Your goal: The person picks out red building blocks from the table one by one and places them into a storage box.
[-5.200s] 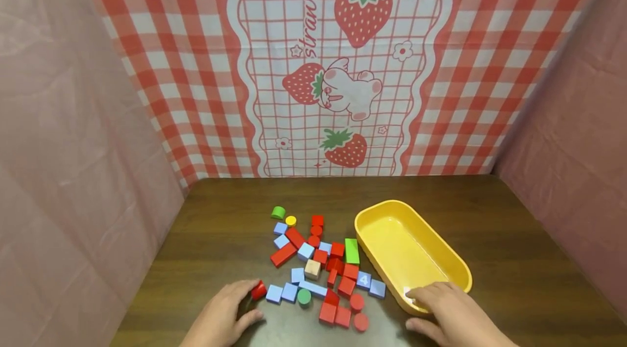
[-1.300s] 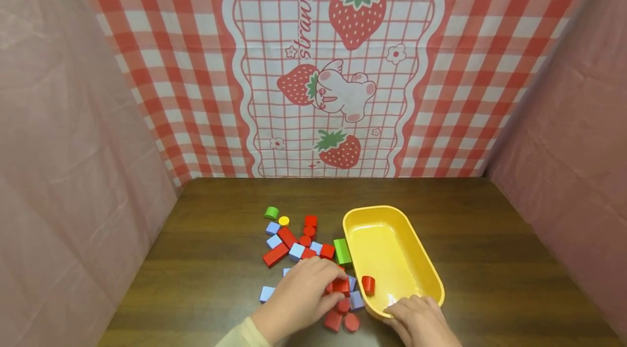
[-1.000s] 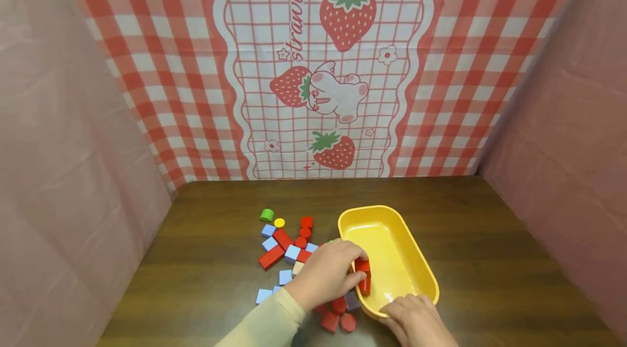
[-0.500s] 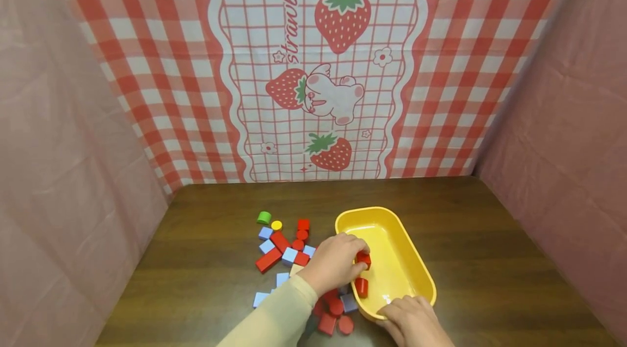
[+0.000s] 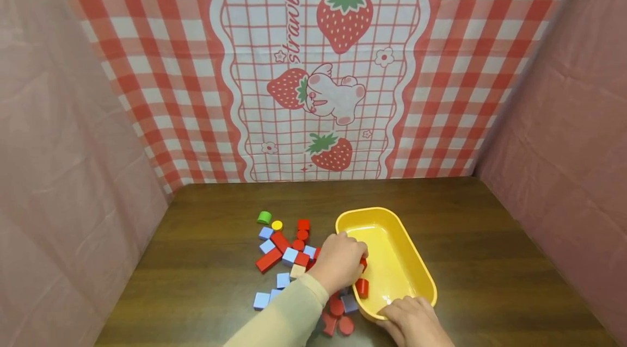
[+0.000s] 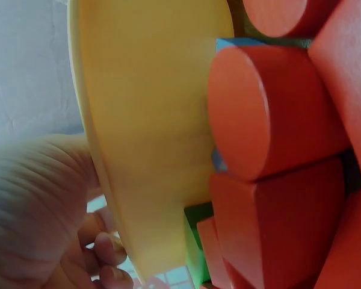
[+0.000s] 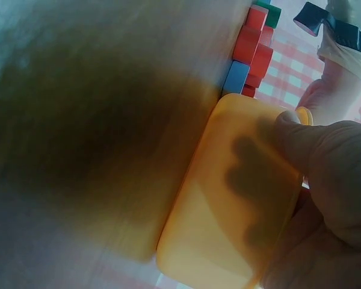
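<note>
My left hand [image 5: 340, 261] reaches over the left wall of the yellow tray [image 5: 425, 276], its fingertips right at a red block [image 5: 363, 264] inside. The hand covers most of that block, and I cannot tell whether the fingers still hold it. A rounded red block [image 5: 362, 287] lies just nearer in the tray. In the left wrist view, the fingers [image 6: 110, 248] curl beyond the tray rim, with red blocks on the near side. My right hand [image 5: 413, 318] grips the tray's near end, thumb [image 7: 292, 135] on the outside and fingers over the rim.
Left of the tray, loose blocks lie on the dark wooden table [image 5: 206, 260]: long red blocks [image 5: 269, 260], blue cubes [image 5: 262, 301], a wooden cube [image 5: 297, 271], a yellow disc [image 5: 277, 225] and a green half-round block [image 5: 264, 217]. Red blocks [image 5: 345, 326] lie near the forearm.
The left hand picked up a rounded red block, put it in the tray, then carried a second red block from the pile over the tray wall. The tray has turned and shifted left in view.
</note>
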Demonstrator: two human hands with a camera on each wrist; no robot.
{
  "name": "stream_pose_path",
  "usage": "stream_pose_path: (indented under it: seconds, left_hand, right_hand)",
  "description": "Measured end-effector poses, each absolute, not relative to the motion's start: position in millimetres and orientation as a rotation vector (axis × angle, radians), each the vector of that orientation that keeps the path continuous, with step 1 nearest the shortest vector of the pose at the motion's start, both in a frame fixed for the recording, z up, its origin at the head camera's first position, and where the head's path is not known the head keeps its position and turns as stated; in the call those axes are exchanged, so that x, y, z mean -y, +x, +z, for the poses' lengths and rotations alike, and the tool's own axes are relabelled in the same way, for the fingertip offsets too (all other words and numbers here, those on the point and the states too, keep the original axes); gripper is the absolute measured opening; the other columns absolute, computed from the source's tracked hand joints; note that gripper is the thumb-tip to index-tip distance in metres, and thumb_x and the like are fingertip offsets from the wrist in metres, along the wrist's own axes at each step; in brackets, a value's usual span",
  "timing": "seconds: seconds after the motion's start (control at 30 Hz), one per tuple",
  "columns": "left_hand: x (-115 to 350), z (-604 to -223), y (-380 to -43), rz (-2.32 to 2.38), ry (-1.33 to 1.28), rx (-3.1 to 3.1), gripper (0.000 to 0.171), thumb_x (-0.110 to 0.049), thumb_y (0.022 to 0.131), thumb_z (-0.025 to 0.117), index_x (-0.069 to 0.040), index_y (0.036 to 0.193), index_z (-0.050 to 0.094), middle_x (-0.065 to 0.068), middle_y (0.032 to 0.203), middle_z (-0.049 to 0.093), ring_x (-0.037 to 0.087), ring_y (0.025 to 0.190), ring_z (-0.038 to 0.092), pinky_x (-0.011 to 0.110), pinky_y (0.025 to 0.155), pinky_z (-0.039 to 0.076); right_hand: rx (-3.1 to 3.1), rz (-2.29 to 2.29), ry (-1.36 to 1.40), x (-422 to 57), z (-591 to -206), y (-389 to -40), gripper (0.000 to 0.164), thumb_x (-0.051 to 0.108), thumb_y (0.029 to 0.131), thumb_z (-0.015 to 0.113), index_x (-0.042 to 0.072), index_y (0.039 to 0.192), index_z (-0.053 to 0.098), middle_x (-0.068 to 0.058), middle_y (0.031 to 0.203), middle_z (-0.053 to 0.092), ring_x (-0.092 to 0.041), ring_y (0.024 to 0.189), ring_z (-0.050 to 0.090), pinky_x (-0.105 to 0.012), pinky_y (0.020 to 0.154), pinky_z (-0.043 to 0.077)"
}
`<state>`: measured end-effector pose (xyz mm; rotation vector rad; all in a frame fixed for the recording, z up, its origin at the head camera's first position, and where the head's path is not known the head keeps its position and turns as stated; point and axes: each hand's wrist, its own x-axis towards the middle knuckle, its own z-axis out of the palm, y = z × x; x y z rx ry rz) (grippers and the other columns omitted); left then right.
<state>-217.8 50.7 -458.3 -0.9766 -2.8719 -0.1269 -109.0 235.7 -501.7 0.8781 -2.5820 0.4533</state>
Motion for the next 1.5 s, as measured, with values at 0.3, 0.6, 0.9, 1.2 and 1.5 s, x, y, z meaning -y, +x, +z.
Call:
stream_pose_path:
  seconds: [0.3, 0.6, 0.9, 1.2, 1.5]
  left_hand:
    - [-51.3, -460.3, -215.6, -0.145, -0.976, 2.882, 0.022, -0.042, 0.086, 0.075, -0.029, 0.103, 0.074, -0.011, 0.087, 0.067, 0.013, 0.075, 0.043, 0.027, 0.068, 0.042]
    - [-16.5, -455.0, -200.9, -0.366, -1.127, 2.683, 0.018, -0.037, 0.092, 0.07, -0.023, 0.105, 0.071, -0.01, 0.103, 0.062, 0.009, 0.092, 0.049, 0.027, 0.079, 0.048]
    - [15.0, -456.3, -164.7, -0.347, -1.335, 2.654, 0.02, -0.037, 0.092, 0.07, -0.025, 0.106, 0.076, -0.012, 0.094, 0.062, 0.005, 0.085, 0.048, 0.022, 0.075, 0.047]
    - [23.7, -470.9, -145.3, -0.214, -1.434, 2.818, 0.026, -0.037, 0.085, 0.077, -0.029, 0.109, 0.074, -0.014, 0.105, 0.061, 0.003, 0.089, 0.048, 0.022, 0.079, 0.048]
    - [26.0, -484.3, -144.7, -0.432, -1.412, 2.865, 0.019, -0.021, 0.081, 0.082, -0.029, 0.09, 0.067, -0.017, 0.094, 0.061, 0.0, 0.083, 0.047, 0.019, 0.076, 0.048]
  right_hand:
    - [2.593, 0.451, 0.853, -236.7, -501.6, -108.5, 0.018, 0.028, 0.074, 0.084, 0.033, 0.083, 0.068, 0.025, 0.078, 0.058, 0.0, 0.071, 0.05, -0.032, 0.064, 0.04]
    - [2.567, 0.445, 0.828, -238.0, -500.7, -108.3, 0.022, 0.027, 0.071, 0.086, 0.032, 0.08, 0.067, 0.027, 0.078, 0.057, 0.001, 0.07, 0.048, -0.03, 0.065, 0.039]
    - [2.572, 0.467, 0.808, -238.9, -496.2, -110.0, 0.021, 0.025, 0.072, 0.086, 0.031, 0.082, 0.069, 0.027, 0.08, 0.058, 0.001, 0.073, 0.049, -0.03, 0.068, 0.038]
    - [2.641, 0.484, 0.79, -237.0, -497.4, -107.7, 0.018, 0.027, 0.075, 0.084, 0.032, 0.083, 0.069, 0.028, 0.081, 0.058, 0.001, 0.074, 0.05, -0.033, 0.069, 0.039]
    - [2.598, 0.483, 0.832, -234.3, -501.8, -109.2, 0.021, 0.026, 0.073, 0.085, 0.033, 0.083, 0.068, 0.028, 0.081, 0.058, 0.002, 0.074, 0.05, -0.032, 0.068, 0.039]
